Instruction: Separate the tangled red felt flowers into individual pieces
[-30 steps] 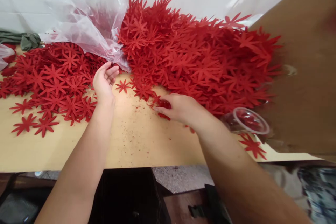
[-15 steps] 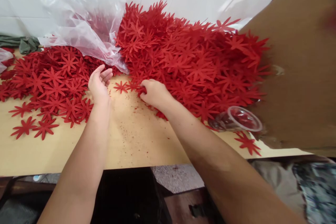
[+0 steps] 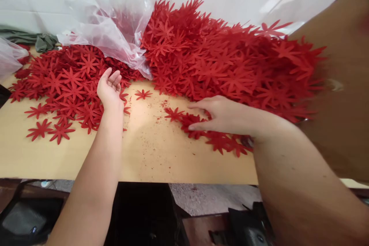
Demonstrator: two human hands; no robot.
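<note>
Red flower-shaped pieces lie in a large heap at the back and right, and in a lower pile on the left. My left hand is beside the left pile, palm turned up and fingers loosely curled, with nothing in it. Over a few red flower pieces at the front of the large heap is my right hand, its thumb and fingers apart around them. A single red flower lies between the two piles.
A clear plastic bag stands behind the piles against the white wall. Cardboard rises at the right. Small red scraps dot the wooden table. Green cloth lies at the back left.
My right hand has moved right and toward the table's front edge, and its fingers have spread. Some flower pieces now lie apart from the large heap. The view has shifted slightly right.
</note>
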